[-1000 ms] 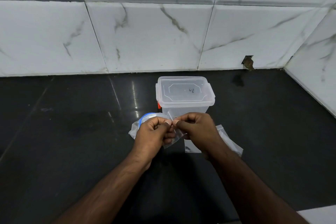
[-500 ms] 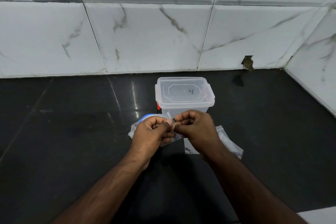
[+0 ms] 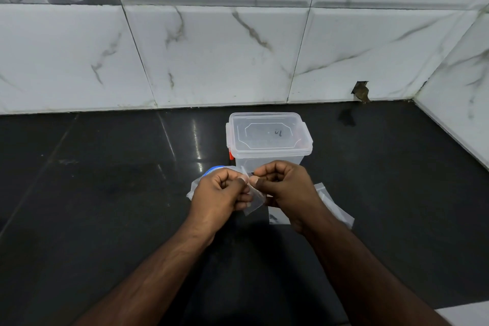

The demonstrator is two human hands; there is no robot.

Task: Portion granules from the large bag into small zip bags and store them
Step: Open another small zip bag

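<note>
Here, the white marble-veined wall tiles (image 3: 211,55) fill the top of the view from 9 o'clock round to 3 o'clock, with a small broken gap (image 3: 360,91) at their foot toward 2 o'clock. Below them the glossy black surface (image 3: 92,206) spreads over everything else. At 12 o'clock from the hands stands a clear plastic container (image 3: 268,140), upright, its clear lid (image 3: 267,133) on, with a red clip (image 3: 230,155) showing at its left side. The two forearms come in from 6 o'clock and meet just in front of the container. At 9 o'clock of the hands lies a clear large bag (image 3: 194,184) with a blue band at its top, mostly hidden behind the left hand. At 4 o'clock of the hands lie flat clear zip bags (image 3: 334,206) on the surface, partly covered by the right wrist. The left hand (image 3: 221,193) has its grip closed, thumb and curled fingers pinching the top edge of a small zip bag (image 3: 254,200). The right hand (image 3: 284,184) likewise has its grip closed, pinching the same top edge from the other side, thumbs nearly touching. The small zip bag hangs between the two hands, above the surface, its lower corner pointing to 6 o'clock. Whether it holds any granules cannot be told.
</note>
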